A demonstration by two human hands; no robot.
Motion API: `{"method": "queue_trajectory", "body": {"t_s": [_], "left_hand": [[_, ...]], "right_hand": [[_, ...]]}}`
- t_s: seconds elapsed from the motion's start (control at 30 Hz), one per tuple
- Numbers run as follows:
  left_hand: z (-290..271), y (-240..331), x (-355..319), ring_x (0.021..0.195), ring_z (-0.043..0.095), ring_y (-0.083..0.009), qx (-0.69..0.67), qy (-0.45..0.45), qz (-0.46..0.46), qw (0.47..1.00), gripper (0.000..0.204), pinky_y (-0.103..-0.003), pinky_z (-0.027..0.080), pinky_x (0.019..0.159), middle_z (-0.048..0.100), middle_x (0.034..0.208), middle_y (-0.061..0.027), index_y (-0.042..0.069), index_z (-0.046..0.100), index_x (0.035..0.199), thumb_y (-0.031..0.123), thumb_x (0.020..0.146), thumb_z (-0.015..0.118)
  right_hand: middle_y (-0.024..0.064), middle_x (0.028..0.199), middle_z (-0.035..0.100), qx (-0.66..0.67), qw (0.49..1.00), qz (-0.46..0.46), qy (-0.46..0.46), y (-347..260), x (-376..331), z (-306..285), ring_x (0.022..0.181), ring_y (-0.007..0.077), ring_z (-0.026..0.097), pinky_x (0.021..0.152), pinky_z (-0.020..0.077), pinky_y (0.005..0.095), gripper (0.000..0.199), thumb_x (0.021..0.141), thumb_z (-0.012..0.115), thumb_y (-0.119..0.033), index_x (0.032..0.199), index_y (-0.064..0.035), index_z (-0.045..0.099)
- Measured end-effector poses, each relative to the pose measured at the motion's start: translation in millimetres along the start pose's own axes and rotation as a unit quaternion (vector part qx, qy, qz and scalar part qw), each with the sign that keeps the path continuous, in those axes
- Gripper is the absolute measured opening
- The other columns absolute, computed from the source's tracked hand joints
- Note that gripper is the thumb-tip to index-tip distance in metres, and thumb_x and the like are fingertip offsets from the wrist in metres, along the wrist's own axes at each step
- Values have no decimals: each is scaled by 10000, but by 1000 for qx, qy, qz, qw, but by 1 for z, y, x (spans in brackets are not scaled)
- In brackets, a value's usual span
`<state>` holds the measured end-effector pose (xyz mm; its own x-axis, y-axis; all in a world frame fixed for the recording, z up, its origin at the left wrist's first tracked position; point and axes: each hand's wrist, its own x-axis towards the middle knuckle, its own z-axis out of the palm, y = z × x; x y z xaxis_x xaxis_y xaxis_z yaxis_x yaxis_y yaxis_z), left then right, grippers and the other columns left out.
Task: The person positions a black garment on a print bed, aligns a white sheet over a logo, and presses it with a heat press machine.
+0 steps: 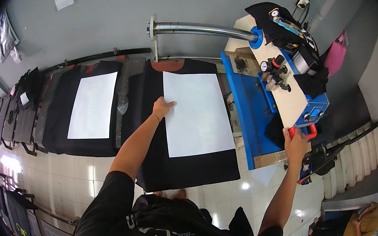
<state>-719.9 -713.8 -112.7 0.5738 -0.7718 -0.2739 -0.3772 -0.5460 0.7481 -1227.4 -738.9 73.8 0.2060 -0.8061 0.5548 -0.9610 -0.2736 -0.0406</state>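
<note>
Left hand: fingers spread, pressing flat on the near-left edge of the white sheet. Sheet is lying on a black garment over the press platen. Right hand: closed around the red handle of the heat press, right of the sheet. Advice: be keeping the sheet square and the pinning fingers outside the plate's path.

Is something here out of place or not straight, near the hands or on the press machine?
Yes, mildly. Black garments are draped loosely over the top of the press machine, partly covering it. The white sheet under the left hand lies square on the black shirt. The right hand grips the red handle.
</note>
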Motion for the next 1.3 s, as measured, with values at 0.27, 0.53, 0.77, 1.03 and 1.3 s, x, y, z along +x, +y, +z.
{"method": "queue_trajectory", "body": {"t_s": [0.27, 0.53, 0.77, 1.03, 1.3], "left_hand": [[43, 36, -29, 1060, 606, -329, 37, 274, 145, 950, 431, -383, 496, 889, 545, 1231, -228, -32, 532, 1211, 230, 888, 642], [113, 225, -220, 1032, 588, -333, -143, 41, 447, 882, 378, -388, 475, 899, 588, 1144, -203, -27, 561, 1216, 24, 849, 634], [183, 282, -278, 1323, 359, -411, -73, -54, 489, 867, 669, -455, 301, 1104, 365, 1446, -255, -61, 359, 1419, 127, 861, 676], [195, 292, -292, 1309, 350, -414, -45, -7, 448, 893, 762, -450, 288, 1096, 335, 1457, -269, -79, 302, 1441, 193, 852, 702], [194, 287, -294, 1336, 357, -392, -75, 6, 449, 890, 733, -422, 278, 1117, 374, 1453, -248, -30, 338, 1443, 154, 836, 705]], "right_hand": [[209, 909, 656, 110, 992, -62, 10, -10, -3, -23, 843, 423, 601, 889, 457, 523, 361, 904, 632, -337, 1004, 9, 612], [116, 809, 638, 259, 959, 69, 95, 107, 16, 35, 892, 305, 575, 882, 411, 409, 602, 909, 471, -133, 1457, 51, 305], [78, 564, 548, 357, 920, -29, 158, 136, 34, 47, 446, 151, 527, 451, 410, 279, 618, 882, 389, -139, 1458, 75, 325], [46, 497, 451, 358, 919, -14, 167, 139, 34, 50, 493, 170, 478, 491, 405, 297, 616, 823, 462, -152, 1359, 150, 422], [171, 705, 627, 329, 937, -5, 120, 134, 41, 28, 695, 333, 629, 651, 497, 416, 633, 778, 519, -68, 1389, 69, 429]]}}
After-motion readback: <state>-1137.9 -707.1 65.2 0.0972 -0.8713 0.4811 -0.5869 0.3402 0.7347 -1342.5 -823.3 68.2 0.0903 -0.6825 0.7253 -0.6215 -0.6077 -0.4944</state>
